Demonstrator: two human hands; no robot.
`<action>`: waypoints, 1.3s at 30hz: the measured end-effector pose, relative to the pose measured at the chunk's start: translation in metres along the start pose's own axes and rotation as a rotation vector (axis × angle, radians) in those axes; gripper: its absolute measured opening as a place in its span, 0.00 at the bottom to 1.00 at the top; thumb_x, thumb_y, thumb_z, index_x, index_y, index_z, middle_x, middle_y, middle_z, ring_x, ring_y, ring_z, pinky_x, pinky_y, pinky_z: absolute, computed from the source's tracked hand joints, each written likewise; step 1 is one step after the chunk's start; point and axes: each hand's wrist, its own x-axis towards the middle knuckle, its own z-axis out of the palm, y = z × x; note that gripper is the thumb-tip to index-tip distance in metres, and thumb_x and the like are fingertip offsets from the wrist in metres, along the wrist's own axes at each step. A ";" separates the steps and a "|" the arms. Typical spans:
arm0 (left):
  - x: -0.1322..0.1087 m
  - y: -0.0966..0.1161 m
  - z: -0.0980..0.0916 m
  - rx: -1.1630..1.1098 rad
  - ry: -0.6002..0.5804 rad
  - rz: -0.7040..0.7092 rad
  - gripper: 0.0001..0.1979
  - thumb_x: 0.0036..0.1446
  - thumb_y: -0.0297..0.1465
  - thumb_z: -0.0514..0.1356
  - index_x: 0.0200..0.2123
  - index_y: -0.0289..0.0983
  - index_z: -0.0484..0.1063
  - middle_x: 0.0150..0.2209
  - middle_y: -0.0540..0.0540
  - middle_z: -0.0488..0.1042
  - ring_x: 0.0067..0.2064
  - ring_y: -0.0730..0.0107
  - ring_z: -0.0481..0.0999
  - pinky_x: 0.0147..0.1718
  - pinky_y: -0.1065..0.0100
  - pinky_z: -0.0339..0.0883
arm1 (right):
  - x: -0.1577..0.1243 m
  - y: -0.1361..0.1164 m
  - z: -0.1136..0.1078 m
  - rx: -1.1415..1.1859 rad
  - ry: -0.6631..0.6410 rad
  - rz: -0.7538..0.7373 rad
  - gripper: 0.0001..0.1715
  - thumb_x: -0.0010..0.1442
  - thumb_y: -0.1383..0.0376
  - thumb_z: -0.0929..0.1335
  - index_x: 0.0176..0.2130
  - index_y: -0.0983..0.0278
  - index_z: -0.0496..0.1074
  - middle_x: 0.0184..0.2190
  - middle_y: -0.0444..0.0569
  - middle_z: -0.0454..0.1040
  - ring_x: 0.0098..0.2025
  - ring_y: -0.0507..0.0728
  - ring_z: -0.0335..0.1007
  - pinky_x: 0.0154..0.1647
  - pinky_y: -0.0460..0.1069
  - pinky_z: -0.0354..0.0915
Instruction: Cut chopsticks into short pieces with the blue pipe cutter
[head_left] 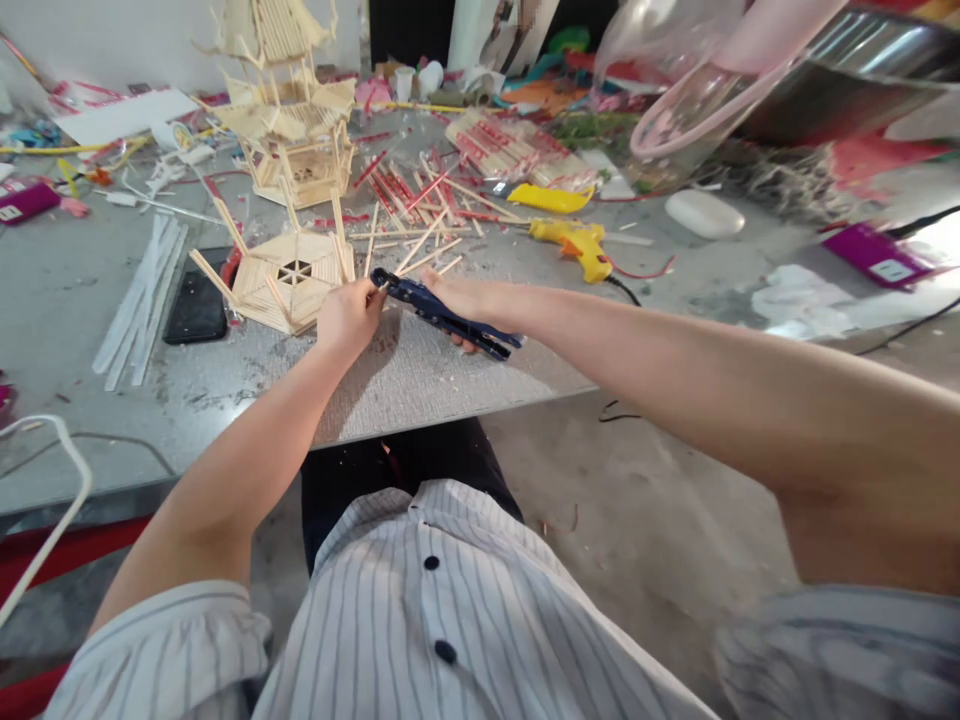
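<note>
My right hand (pixel 457 300) is wrapped round the handles of dark blue pliers (pixel 439 318), whose head points left. At that head, my left hand (pixel 349 320) is closed in a pinch on a thin wooden stick (pixel 384 288); only a pale bit of the stick shows, the rest is hidden by the fingers. Just left of and behind my left hand lies a hexagonal wooden-stick base (pixel 296 265) with several upright stick posts. Behind it stands a tiered stick pavilion model (pixel 300 165). Loose wooden sticks (pixel 420 240) are scattered beyond the pliers.
A yellow glue gun (pixel 577 245) and a yellow utility knife (pixel 551 197) lie to the right of the sticks. Left are a black phone (pixel 199 295) and several translucent glue sticks (pixel 142 300). A white computer mouse (pixel 705 213) rests at right. The table's front edge (pixel 465 410) is near my body.
</note>
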 end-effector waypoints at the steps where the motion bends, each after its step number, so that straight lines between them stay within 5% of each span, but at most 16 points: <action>1: 0.000 0.000 -0.001 -0.015 0.008 -0.007 0.14 0.57 0.38 0.52 0.24 0.38 0.68 0.24 0.46 0.71 0.28 0.68 0.68 0.30 0.68 0.56 | -0.001 0.002 -0.004 0.057 -0.070 -0.009 0.40 0.53 0.34 0.50 0.31 0.65 0.63 0.17 0.47 0.63 0.18 0.52 0.62 0.23 0.49 0.61; 5: -0.001 0.002 -0.008 -0.138 0.069 -0.030 0.14 0.56 0.38 0.53 0.24 0.37 0.68 0.20 0.50 0.66 0.25 0.73 0.64 0.28 0.70 0.56 | -0.006 0.005 -0.018 0.115 -0.200 -0.076 0.19 0.57 0.52 0.64 0.30 0.66 0.63 0.20 0.47 0.66 0.20 0.51 0.65 0.25 0.47 0.61; 9: -0.003 0.001 -0.017 -0.247 0.131 -0.040 0.15 0.57 0.39 0.52 0.24 0.37 0.69 0.19 0.51 0.65 0.24 0.75 0.63 0.27 0.72 0.57 | -0.009 0.002 -0.029 0.163 -0.203 -0.122 0.07 0.55 0.65 0.64 0.27 0.65 0.65 0.24 0.49 0.70 0.23 0.51 0.67 0.24 0.47 0.62; 13: -0.004 -0.001 -0.019 -0.258 0.139 -0.049 0.14 0.56 0.39 0.53 0.27 0.37 0.71 0.22 0.50 0.69 0.26 0.74 0.65 0.28 0.72 0.59 | -0.006 -0.006 -0.035 0.179 -0.079 -0.203 0.04 0.54 0.65 0.63 0.28 0.62 0.65 0.27 0.48 0.73 0.27 0.54 0.70 0.30 0.49 0.66; 16: -0.004 -0.002 -0.017 -0.295 0.136 -0.074 0.14 0.56 0.39 0.53 0.28 0.36 0.72 0.24 0.49 0.71 0.26 0.75 0.67 0.28 0.72 0.60 | -0.002 -0.010 -0.036 -0.058 0.138 -0.316 0.02 0.52 0.65 0.64 0.29 0.62 0.65 0.25 0.48 0.70 0.30 0.56 0.69 0.32 0.50 0.65; 20: -0.004 -0.005 -0.017 -0.390 0.121 -0.148 0.15 0.56 0.41 0.53 0.28 0.37 0.72 0.23 0.49 0.73 0.23 0.76 0.67 0.24 0.72 0.60 | 0.008 -0.003 -0.029 -0.365 0.391 -0.428 0.15 0.50 0.63 0.65 0.40 0.62 0.67 0.31 0.50 0.72 0.36 0.61 0.70 0.38 0.53 0.65; 27: -0.005 -0.005 -0.016 -0.322 0.081 -0.076 0.15 0.59 0.35 0.51 0.44 0.35 0.72 0.24 0.48 0.75 0.25 0.74 0.72 0.29 0.72 0.64 | 0.035 0.019 -0.010 -0.384 0.667 -0.646 0.36 0.49 0.63 0.64 0.57 0.65 0.56 0.50 0.58 0.67 0.52 0.65 0.64 0.52 0.59 0.60; 33: -0.003 -0.005 -0.005 -0.101 -0.069 0.030 0.15 0.58 0.32 0.53 0.45 0.38 0.75 0.34 0.43 0.78 0.36 0.67 0.76 0.36 0.68 0.66 | 0.051 0.030 -0.010 -0.481 0.691 -0.698 0.39 0.49 0.61 0.65 0.59 0.63 0.53 0.54 0.60 0.62 0.56 0.67 0.58 0.54 0.63 0.58; 39: 0.003 -0.004 -0.001 -0.035 -0.067 0.027 0.17 0.59 0.32 0.52 0.48 0.39 0.75 0.37 0.41 0.78 0.38 0.65 0.76 0.38 0.66 0.66 | 0.053 0.033 -0.010 -0.520 0.692 -0.650 0.39 0.49 0.60 0.66 0.58 0.60 0.53 0.52 0.58 0.63 0.55 0.68 0.59 0.53 0.65 0.57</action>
